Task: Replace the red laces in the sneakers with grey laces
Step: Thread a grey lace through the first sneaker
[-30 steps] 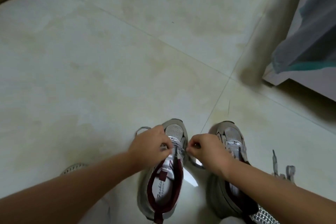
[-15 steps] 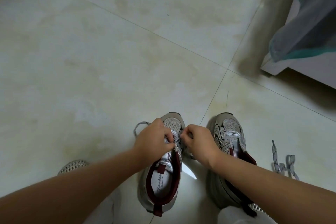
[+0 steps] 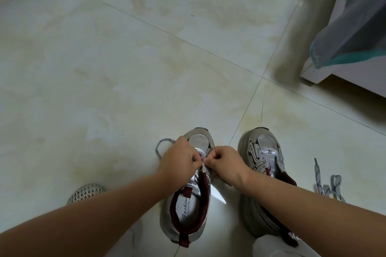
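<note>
Both hands have slid forward to the lower eyelets of the left sneaker (image 3: pixel 188 198) on the floor — left hand (image 3: pixel 178 160) and right hand (image 3: pixel 224 162) fingers pinching the grey lace (image 3: pixel 161 146). Lacing's just starting; spare lace (image 3: pixel 325 183) waits beside the other sneaker (image 3: pixel 263 152).

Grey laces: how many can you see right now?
2. One grey lace is being threaded into the left sneaker, looping out beside the left hand; another lies loose on the floor, right of the right sneaker.

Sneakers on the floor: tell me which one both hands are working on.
The left sneaker, with its insole print showing. The left hand and right hand pinch a grey lace at its eyelets. The right sneaker stands untouched.
</note>
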`<move>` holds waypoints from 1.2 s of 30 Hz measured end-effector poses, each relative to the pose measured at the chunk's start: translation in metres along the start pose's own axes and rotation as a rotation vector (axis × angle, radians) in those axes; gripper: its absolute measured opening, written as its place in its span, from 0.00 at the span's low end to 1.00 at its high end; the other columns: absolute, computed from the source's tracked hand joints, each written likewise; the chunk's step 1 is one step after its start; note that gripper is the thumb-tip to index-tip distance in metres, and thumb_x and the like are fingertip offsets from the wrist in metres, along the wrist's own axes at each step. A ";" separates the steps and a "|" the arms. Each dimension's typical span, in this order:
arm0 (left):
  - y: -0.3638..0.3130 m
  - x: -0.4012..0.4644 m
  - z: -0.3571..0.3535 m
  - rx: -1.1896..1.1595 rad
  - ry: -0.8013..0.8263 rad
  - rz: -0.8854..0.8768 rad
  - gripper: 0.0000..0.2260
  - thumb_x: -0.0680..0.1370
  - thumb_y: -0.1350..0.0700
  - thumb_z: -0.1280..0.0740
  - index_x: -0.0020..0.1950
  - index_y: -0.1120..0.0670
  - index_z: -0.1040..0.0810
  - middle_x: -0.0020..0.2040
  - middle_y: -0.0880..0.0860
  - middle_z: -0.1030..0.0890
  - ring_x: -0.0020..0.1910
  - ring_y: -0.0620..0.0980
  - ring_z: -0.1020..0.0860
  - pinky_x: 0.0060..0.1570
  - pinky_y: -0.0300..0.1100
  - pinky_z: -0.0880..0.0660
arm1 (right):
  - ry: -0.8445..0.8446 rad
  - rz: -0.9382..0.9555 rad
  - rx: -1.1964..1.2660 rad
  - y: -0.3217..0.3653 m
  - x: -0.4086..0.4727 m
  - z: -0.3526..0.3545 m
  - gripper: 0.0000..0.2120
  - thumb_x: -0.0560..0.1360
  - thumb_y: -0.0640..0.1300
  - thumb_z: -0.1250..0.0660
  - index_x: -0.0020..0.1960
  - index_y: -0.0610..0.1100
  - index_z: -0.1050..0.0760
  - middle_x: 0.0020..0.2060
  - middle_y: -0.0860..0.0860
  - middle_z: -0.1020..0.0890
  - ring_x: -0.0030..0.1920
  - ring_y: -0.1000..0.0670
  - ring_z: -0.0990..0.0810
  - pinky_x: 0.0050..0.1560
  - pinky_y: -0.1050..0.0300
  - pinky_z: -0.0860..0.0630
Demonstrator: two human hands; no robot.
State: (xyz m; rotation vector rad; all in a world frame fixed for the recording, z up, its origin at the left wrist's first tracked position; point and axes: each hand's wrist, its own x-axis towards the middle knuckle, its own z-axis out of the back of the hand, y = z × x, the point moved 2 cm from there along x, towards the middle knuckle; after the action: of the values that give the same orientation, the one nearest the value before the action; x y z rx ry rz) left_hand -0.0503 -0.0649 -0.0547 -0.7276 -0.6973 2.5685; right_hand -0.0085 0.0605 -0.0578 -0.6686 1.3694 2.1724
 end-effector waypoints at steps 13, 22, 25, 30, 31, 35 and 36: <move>0.013 -0.002 0.039 -0.628 0.405 0.141 0.05 0.79 0.62 0.41 0.45 0.59 0.28 0.43 0.57 0.27 0.43 0.50 0.29 0.46 0.41 0.30 | 0.018 0.049 -0.101 0.006 -0.003 0.004 0.10 0.74 0.52 0.34 0.39 0.47 0.30 0.37 0.49 0.22 0.40 0.48 0.23 0.47 0.50 0.24; 0.008 -0.007 0.138 -1.590 0.088 0.145 0.06 0.67 0.63 0.39 0.35 0.55 0.35 0.22 0.46 0.36 0.18 0.41 0.37 0.20 0.33 0.31 | 0.066 0.099 -0.223 0.016 -0.009 -0.007 0.14 0.71 0.49 0.34 0.53 0.46 0.32 0.51 0.47 0.24 0.51 0.47 0.25 0.55 0.50 0.26; 0.028 -0.006 0.155 -1.098 -0.164 0.162 0.13 0.77 0.65 0.46 0.35 0.53 0.37 0.23 0.46 0.36 0.19 0.42 0.40 0.19 0.32 0.44 | 0.084 0.081 -0.204 0.018 -0.010 -0.008 0.15 0.72 0.49 0.34 0.56 0.45 0.32 0.51 0.47 0.23 0.51 0.46 0.23 0.56 0.49 0.25; 0.050 -0.021 0.084 0.410 0.280 -0.043 0.11 0.77 0.48 0.37 0.57 0.50 0.25 0.44 0.46 0.21 0.43 0.44 0.24 0.43 0.37 0.32 | 0.087 0.087 -0.220 0.021 -0.009 -0.012 0.16 0.73 0.47 0.36 0.59 0.43 0.32 0.52 0.45 0.22 0.52 0.45 0.23 0.56 0.48 0.26; 0.045 -0.025 0.079 0.284 0.364 -0.074 0.08 0.76 0.49 0.35 0.51 0.51 0.21 0.37 0.43 0.22 0.36 0.39 0.26 0.40 0.36 0.32 | 0.085 0.088 -0.225 0.021 -0.009 -0.013 0.16 0.74 0.47 0.36 0.59 0.43 0.33 0.52 0.45 0.22 0.52 0.45 0.23 0.56 0.48 0.26; 0.041 -0.024 0.119 -0.874 0.344 0.010 0.11 0.70 0.58 0.28 0.28 0.52 0.24 0.23 0.46 0.33 0.22 0.41 0.38 0.24 0.32 0.38 | 0.090 0.090 -0.197 0.019 -0.010 -0.016 0.13 0.74 0.45 0.36 0.57 0.43 0.32 0.50 0.45 0.22 0.50 0.43 0.22 0.54 0.46 0.25; 0.040 -0.023 0.132 -1.079 0.320 -0.023 0.11 0.65 0.53 0.25 0.28 0.53 0.24 0.25 0.47 0.33 0.23 0.42 0.38 0.24 0.32 0.38 | 0.089 0.093 -0.184 0.017 -0.010 -0.016 0.12 0.75 0.45 0.36 0.56 0.44 0.32 0.49 0.45 0.22 0.49 0.43 0.22 0.54 0.46 0.25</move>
State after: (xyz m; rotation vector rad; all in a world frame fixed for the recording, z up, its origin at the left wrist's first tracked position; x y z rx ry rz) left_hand -0.1154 -0.1552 0.0302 -1.3553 -1.9528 1.8130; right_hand -0.0095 0.0381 -0.0460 -0.7925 1.2772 2.3904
